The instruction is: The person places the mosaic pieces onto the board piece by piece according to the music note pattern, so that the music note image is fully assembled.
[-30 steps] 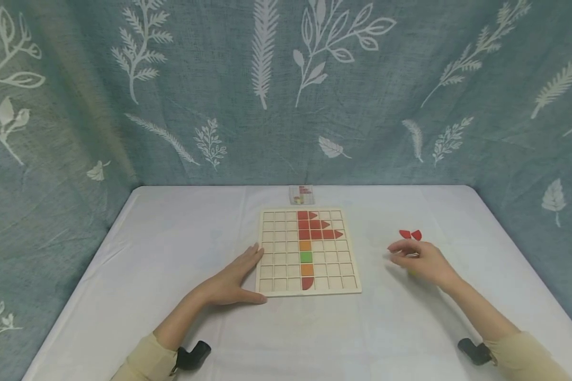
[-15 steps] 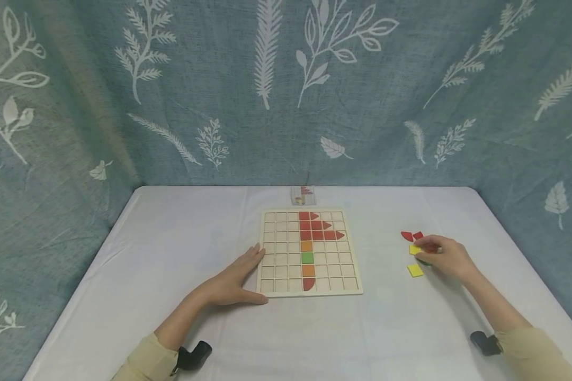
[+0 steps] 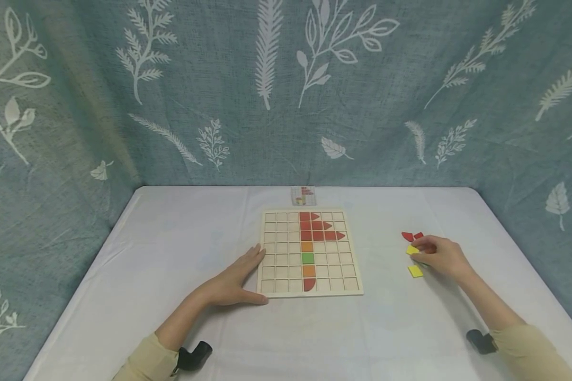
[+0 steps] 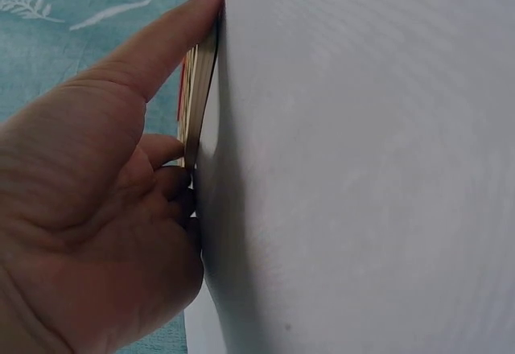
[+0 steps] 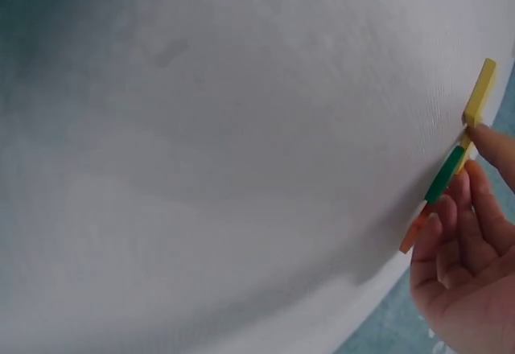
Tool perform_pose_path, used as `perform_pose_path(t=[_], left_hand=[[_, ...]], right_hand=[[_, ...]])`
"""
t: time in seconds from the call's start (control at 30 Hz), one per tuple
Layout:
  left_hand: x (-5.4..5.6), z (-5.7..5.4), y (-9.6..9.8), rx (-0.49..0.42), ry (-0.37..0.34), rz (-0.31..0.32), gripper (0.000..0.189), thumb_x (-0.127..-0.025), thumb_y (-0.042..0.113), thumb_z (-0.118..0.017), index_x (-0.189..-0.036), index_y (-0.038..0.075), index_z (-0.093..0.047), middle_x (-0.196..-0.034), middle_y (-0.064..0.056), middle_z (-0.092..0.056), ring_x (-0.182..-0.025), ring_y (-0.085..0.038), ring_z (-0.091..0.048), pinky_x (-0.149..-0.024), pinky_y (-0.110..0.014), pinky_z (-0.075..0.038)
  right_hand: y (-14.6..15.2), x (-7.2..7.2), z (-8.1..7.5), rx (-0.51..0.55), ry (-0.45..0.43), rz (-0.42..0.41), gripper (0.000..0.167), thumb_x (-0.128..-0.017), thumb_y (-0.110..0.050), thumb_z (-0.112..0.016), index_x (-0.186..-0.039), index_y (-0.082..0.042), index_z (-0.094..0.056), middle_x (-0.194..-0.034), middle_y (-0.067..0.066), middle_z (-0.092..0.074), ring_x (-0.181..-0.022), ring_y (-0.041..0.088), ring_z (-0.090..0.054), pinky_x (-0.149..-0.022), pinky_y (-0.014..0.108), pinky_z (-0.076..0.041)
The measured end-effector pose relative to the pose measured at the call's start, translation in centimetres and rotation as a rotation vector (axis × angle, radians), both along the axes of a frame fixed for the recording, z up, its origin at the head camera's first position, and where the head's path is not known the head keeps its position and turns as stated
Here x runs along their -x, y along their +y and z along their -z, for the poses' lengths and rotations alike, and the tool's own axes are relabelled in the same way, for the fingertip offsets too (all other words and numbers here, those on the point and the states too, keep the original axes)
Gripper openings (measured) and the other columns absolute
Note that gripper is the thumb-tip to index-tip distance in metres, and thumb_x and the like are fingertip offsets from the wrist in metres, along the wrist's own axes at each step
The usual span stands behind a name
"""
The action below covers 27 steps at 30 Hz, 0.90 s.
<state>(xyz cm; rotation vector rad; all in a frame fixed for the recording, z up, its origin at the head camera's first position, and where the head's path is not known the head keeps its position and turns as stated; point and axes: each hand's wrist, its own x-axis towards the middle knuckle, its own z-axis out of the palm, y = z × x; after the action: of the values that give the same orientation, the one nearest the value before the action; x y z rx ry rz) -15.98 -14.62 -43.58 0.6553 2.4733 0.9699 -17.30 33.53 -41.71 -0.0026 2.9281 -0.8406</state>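
A wooden grid board (image 3: 281, 259) lies flat, with red, orange and green pieces in some of its squares. My left hand (image 3: 233, 278) rests at its left side, fingers spread against the edge and thumb at the near left corner. To the right of the board, my right hand (image 3: 443, 258) pinches a yellow square tile (image 3: 412, 250) between thumb and fingers. Another yellow tile (image 3: 415, 271) lies just nearer. In the right wrist view a green piece (image 5: 444, 175) and an orange piece (image 5: 414, 230) lie by the fingers; the hand mostly hides them in the head view.
Two red pieces (image 3: 407, 236) lie beyond the right hand. A small printed pattern card (image 3: 303, 196) sits behind the board on the white-covered table (image 3: 195, 222). A patterned curtain (image 3: 219, 79) surrounds the table's back and sides.
My right hand moved right and uncovered the yellow tiles, then came to grip the upper one, which has shifted slightly left. My left hand has stayed at the board.
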Motion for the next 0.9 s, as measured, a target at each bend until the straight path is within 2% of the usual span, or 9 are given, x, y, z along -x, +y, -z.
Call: perform_pose_path(t=[0.23,0.33,0.47,0.6,0.9], left_hand=[[-0.1,-0.2,0.1,0.001,-0.004,-0.005,0.109,-0.075,0.043,-0.081,-0.155,0.002,-0.02,-0.162,-0.017,-0.009,-0.148,-0.035,-0.006,-0.117,-0.054,-0.013],[-0.1,-0.3,0.1,0.001,-0.003,-0.006,0.108,-0.075,0.043,-0.081,-0.155,0.002,-0.02,-0.162,-0.017,-0.009,-0.148,-0.035,-0.006,-0.117,-0.054,-0.013],[-0.2,-0.4,0.1,0.0,-0.006,-0.005,0.108,-0.076,0.043,-0.081,-0.155,0.003,-0.02,-0.162,-0.017,-0.009,-0.148,-0.035,-0.006,-0.117,-0.054,-0.013],[-0.2,-0.4,0.1,-0.001,-0.008,-0.006,0.108,-0.075,0.043,-0.082,-0.155,0.002,-0.02,-0.162,-0.017,-0.009,-0.148,-0.035,-0.006,-0.117,-0.054,-0.013],[0.0,-0.4,0.2,-0.005,-0.007,-0.003,0.109,-0.075,0.041,-0.082,-0.154,0.001,-0.02,-0.162,-0.018,-0.009,-0.148,-0.036,-0.006,-0.117,-0.054,-0.013]], right_hand=[[-1.3,0.0,-0.1,0.065,0.02,-0.011,0.035,-0.085,-0.025,-0.077,-0.111,-0.002,-0.069,-0.097,0.011,-0.068,-0.085,0.023,-0.057,-0.067,0.029,-0.048],[-2.3,0.2,-0.2,0.108,0.024,-0.023,0.035,-0.085,-0.027,-0.076,-0.111,-0.004,-0.07,-0.107,0.013,-0.067,-0.089,0.024,-0.059,-0.071,0.031,-0.049],[-4.1,0.4,-0.2,0.154,0.018,-0.041,0.037,-0.084,-0.033,-0.077,-0.111,-0.008,-0.071,-0.11,0.01,-0.068,-0.094,0.024,-0.062,-0.078,0.036,-0.049],[-6.3,0.5,-0.3,0.196,-0.002,-0.065,0.036,-0.083,-0.035,-0.078,-0.109,-0.011,-0.072,-0.097,0.001,-0.07,-0.093,0.02,-0.063,-0.076,0.035,-0.049],[-11.6,0.8,-0.1,0.334,-0.063,-0.176,0.029,-0.08,-0.03,-0.081,-0.103,-0.014,-0.073,-0.088,-0.004,-0.069,-0.087,0.015,-0.063,-0.077,0.032,-0.053]])
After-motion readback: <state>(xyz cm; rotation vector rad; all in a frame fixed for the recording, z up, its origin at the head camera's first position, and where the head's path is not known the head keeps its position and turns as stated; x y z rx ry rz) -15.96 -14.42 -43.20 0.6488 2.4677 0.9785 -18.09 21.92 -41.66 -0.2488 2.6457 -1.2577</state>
